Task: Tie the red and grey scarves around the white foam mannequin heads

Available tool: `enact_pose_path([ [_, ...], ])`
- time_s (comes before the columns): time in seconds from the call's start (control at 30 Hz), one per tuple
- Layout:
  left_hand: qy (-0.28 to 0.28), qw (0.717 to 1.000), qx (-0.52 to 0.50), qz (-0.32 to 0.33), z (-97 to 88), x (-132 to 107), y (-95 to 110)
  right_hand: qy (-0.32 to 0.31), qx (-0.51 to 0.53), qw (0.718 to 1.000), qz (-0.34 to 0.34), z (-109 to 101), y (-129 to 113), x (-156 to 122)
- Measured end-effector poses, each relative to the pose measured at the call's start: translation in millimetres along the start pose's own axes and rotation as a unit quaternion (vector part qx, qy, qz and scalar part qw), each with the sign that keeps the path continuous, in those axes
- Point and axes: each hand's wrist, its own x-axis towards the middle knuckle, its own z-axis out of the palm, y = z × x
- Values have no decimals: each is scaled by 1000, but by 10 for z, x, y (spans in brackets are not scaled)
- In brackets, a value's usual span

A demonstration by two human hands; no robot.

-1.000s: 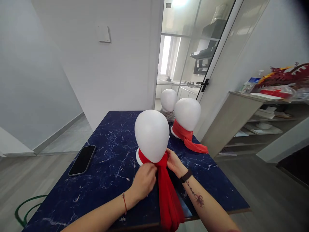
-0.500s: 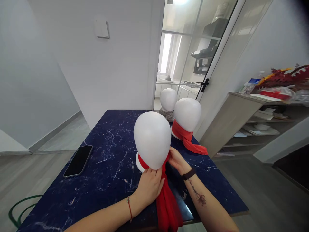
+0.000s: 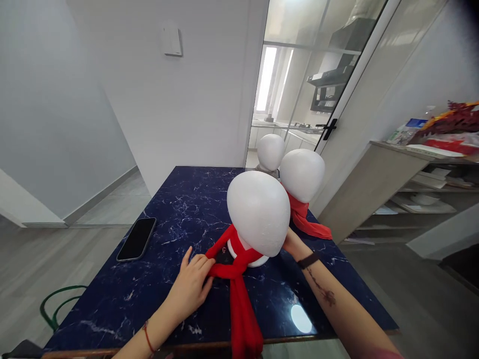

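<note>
A white mannequin head (image 3: 258, 212) stands near the front of the blue marbled table (image 3: 179, 199), tilted to the right. Round its neck goes a red scarf (image 3: 242, 304), whose tail hangs down in front over the table edge. My left hand (image 3: 192, 279) grips a loop of the scarf pulled out to the left of the neck, with the thumb below and one finger lifted. Behind the right side of the head is my right hand (image 3: 292, 244); its fingers are hidden by the head, so its grip does not show.
A second white head (image 3: 303, 174) with a red scarf (image 3: 310, 227) stands behind on the right, and a third head (image 3: 270, 152) with a grey wrap is farther back. A phone (image 3: 137, 239) lies at the left. Shelves (image 3: 404, 174) stand right of the table.
My left hand has moved left from the front of the neck, drawing a scarf loop outward. The head now leans to the right. My right hand has gone farther behind it.
</note>
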Motion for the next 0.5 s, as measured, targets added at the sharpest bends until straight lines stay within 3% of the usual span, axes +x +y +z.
enact_pose_path([
  [0.07, -17, 1000, -9, 19, 95, -11, 133, 108, -99, 987, -62, -109, 168, -261],
  [0.13, -12, 1000, -14, 25, 213, -20, 316, 242, -251, 923, -161, -204, 341, -620],
  [0.17, 0, 1000, -13, 23, 279, -20, 410, 266, -326, 882, -211, -224, 417, -814],
  [0.2, 18, 1000, -8, 16, 349, -17, 498, 244, -390, 849, -259, -217, 480, -998],
  [0.27, 51, 999, 10, -3, 493, -1, 637, 74, -506, 789, -342, -118, 552, -1283],
  [0.33, 60, 998, 30, -9, 613, 19, 709, -70, -606, 704, -364, 71, 547, -1402],
  [0.4, 53, 997, 50, 8, 657, 30, 710, -145, -682, 625, -351, 291, 493, -1361],
  [0.5, 45, 995, 59, 66, 520, 11, 603, -194, -743, 546, -334, 570, 410, -1167],
])
